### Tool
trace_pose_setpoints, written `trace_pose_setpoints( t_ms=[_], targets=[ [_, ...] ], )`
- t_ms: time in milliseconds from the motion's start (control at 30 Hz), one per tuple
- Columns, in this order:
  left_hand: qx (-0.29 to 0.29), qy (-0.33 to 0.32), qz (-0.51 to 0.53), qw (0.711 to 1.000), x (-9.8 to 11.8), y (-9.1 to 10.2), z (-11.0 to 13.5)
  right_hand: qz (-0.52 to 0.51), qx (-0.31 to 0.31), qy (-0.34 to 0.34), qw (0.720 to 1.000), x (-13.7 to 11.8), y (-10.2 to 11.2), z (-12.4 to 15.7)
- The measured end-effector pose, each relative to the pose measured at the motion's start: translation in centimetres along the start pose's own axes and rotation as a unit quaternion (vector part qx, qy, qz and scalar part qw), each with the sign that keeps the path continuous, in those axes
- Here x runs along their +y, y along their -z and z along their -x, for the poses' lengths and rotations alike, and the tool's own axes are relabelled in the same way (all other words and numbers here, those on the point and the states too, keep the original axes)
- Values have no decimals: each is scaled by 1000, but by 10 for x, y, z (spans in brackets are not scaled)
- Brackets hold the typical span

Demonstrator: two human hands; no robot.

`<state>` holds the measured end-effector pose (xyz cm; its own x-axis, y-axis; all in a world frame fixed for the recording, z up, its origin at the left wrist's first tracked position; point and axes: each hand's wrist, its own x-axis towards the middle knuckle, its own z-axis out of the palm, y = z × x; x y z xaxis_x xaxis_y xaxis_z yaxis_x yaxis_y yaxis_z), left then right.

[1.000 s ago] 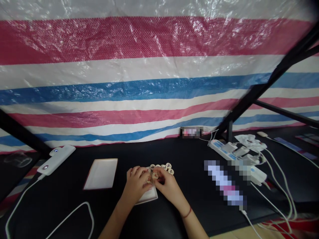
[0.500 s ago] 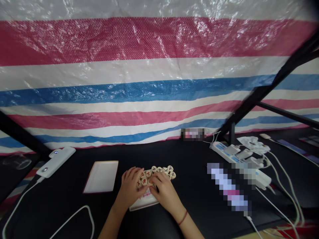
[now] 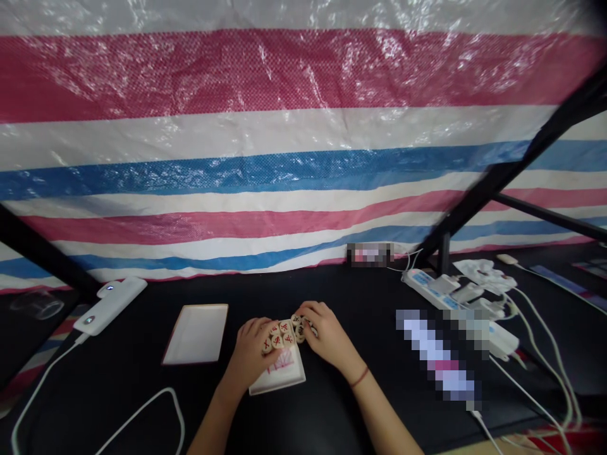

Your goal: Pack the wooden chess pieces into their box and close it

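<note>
Several round wooden game pieces (image 3: 283, 333) with red and dark characters lie bunched at the far end of a small white tray (image 3: 281, 374) on the black table. My left hand (image 3: 250, 354) rests on the tray's left side, its fingers curled against the pieces. My right hand (image 3: 327, 336) comes in from the right, fingers bent over the pieces on that side and covering some of them. Both hands press the cluster together between them.
A second white tray (image 3: 196, 333) lies to the left. A white power bank (image 3: 110, 301) with a cable sits at far left. Power strips with plugs and white cables (image 3: 455, 297) crowd the right. A striped tarp (image 3: 284, 158) hangs behind the table.
My right hand moved up and right, over the far pieces, sweeping them in. The loose row of pieces is now a tighter cluster between both hands.
</note>
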<state>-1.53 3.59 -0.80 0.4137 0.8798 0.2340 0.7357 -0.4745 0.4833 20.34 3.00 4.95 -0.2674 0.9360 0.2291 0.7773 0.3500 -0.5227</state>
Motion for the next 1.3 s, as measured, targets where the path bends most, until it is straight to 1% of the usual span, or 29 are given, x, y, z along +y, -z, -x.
trace_pose_setpoints(
  t_ms=[67,133,200,433,533,633,767,833,967,1100,1133,1200,1267,1300],
  targets=[
    [-11,3,12,1000,-2,2,-4,36,-67,-7,997,3,8,-11],
    [-17,3,19,1000,-3,3,-6,65,-130,-11,989,2,10,-20],
    [-15,1,20,1000,-5,4,-8,87,-169,-19,982,0,8,-27],
    [-10,-15,14,1000,-12,6,-9,137,-203,-78,967,-5,1,-41],
    [5,-20,2,1000,-15,8,-8,153,-214,-91,960,-6,1,-46],
    [42,-36,-18,998,-13,14,-7,162,-215,-92,959,-7,-1,-51],
    [121,-47,-33,991,-7,26,-1,160,-219,-97,958,-5,-5,-56],
    [148,-43,-26,988,-6,31,4,151,-223,-99,958,-3,-7,-58],
    [181,-28,1,983,-10,36,15,125,-222,-99,962,3,-9,-60],
    [198,-2,21,980,-17,35,20,96,-206,-94,969,9,-4,-60],
    [202,4,23,979,-18,34,21,86,-195,-91,973,9,-1,-59],
    [207,4,22,978,-17,32,21,35,-149,-77,985,6,3,-57],
    [210,-7,17,977,-14,29,22,-67,-93,-62,991,-4,3,-52],
    [209,-14,16,978,-12,27,22,-134,-74,-58,987,-11,1,-48]
  ],
)
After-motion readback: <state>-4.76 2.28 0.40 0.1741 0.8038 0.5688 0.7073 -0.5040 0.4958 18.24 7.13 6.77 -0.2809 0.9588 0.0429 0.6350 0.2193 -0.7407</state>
